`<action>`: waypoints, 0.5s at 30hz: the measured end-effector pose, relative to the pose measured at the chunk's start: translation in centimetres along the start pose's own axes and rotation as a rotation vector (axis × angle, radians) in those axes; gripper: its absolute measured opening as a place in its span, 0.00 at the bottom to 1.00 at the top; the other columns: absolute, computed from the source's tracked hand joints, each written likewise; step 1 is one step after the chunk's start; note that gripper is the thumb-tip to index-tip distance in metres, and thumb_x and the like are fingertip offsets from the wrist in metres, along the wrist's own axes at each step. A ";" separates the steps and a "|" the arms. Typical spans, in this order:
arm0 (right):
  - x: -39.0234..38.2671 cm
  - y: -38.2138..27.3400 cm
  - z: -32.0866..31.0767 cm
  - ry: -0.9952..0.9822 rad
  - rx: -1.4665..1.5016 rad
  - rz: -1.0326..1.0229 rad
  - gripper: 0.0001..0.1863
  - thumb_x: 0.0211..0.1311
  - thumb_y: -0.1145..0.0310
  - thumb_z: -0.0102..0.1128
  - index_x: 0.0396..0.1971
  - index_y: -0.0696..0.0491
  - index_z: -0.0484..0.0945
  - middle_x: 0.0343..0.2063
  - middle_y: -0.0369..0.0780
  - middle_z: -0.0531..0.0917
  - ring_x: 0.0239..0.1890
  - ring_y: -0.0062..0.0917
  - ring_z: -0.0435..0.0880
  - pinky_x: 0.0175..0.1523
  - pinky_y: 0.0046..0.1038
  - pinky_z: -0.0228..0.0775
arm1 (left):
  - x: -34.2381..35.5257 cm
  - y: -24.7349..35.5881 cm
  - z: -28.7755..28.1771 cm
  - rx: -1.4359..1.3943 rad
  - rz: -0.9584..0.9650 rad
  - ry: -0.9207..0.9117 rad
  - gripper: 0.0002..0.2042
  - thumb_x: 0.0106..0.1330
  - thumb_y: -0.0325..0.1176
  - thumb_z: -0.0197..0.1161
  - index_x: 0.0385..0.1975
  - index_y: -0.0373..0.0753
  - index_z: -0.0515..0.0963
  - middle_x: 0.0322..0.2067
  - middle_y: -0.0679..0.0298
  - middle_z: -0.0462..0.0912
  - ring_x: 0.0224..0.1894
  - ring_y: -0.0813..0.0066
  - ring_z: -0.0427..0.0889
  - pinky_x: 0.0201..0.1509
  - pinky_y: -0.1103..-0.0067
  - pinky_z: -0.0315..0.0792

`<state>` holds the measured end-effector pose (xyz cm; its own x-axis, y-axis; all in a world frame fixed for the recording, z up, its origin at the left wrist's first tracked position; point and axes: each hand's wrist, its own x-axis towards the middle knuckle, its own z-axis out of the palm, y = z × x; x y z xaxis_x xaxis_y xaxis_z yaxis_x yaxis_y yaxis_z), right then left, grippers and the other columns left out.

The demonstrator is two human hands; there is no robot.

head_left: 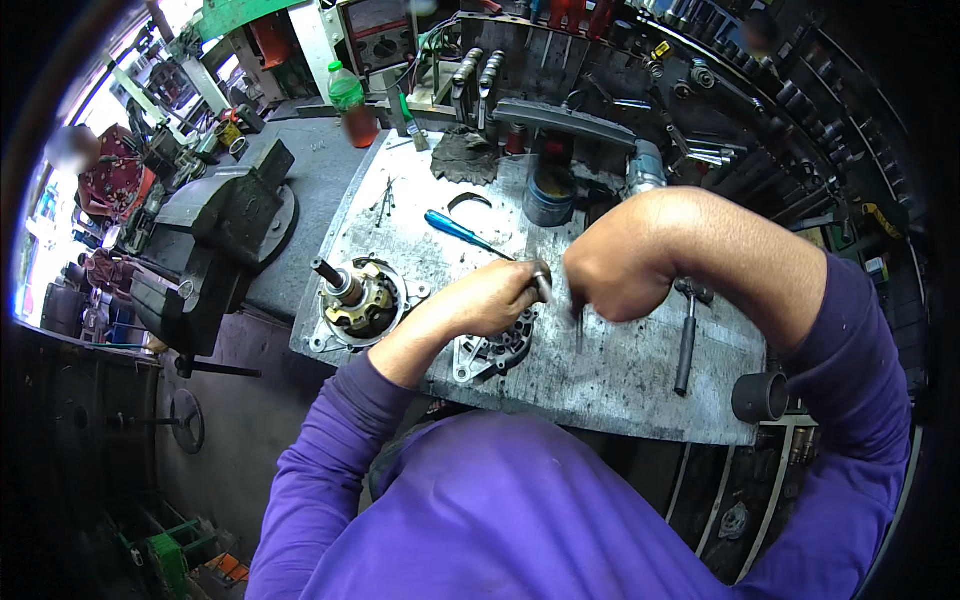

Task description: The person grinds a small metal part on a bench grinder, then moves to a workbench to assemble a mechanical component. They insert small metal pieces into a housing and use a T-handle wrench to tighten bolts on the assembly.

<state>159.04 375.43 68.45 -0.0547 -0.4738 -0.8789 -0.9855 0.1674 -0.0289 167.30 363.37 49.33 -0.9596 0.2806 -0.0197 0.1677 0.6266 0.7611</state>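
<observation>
Just below our left hand [505,298], and partly hidden by it, a finned metal housing [512,352] lay close to the front edge of the worktop [620,375], one lug toward the lower left. Our left hand was the nearer one, its fingers narrowed around a short metal piece [543,284] whose long axis ran nearly straight up the view. Our right hand [620,280], just to the right, was curled but blurred; we could not tell what it gripped. Farther left sat a second housing with an upright shaft [368,305]. Beyond our left hand, a blue-handled screwdriver [458,230] slanted to the upper left. Rightward, we had bare surface as far as a dark-handled hammer [686,350].
</observation>
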 end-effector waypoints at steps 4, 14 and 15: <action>0.5 -0.6 -0.6 0.313 -0.123 0.358 0.18 0.58 0.73 0.61 0.47 0.56 0.89 0.43 0.52 0.90 0.50 0.45 0.90 0.57 0.43 0.82 | 0.4 -0.3 0.1 -0.027 0.048 0.009 0.11 0.78 0.35 0.57 0.47 0.32 0.79 0.41 0.42 0.87 0.50 0.42 0.85 0.54 0.58 0.78; 0.1 -0.4 -0.2 0.068 -0.160 0.319 0.12 0.58 0.71 0.60 0.36 0.60 0.89 0.37 0.50 0.91 0.46 0.42 0.91 0.53 0.40 0.83 | 0.3 -1.7 0.9 0.003 -0.022 0.080 0.14 0.80 0.38 0.56 0.46 0.33 0.80 0.39 0.43 0.86 0.46 0.41 0.85 0.49 0.58 0.77; 0.1 -0.4 -0.1 -0.063 -0.118 0.248 0.13 0.57 0.71 0.59 0.35 0.61 0.89 0.37 0.52 0.90 0.46 0.43 0.91 0.54 0.39 0.82 | 0.5 -1.8 1.2 -0.062 0.044 0.050 0.12 0.78 0.38 0.57 0.45 0.34 0.81 0.40 0.43 0.86 0.46 0.42 0.85 0.50 0.58 0.77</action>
<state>159.42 375.25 68.37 -0.2906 -0.3758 -0.8800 -0.9552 0.1679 0.2437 166.80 363.23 47.19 -0.9618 0.2698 0.0460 0.1974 0.5674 0.7995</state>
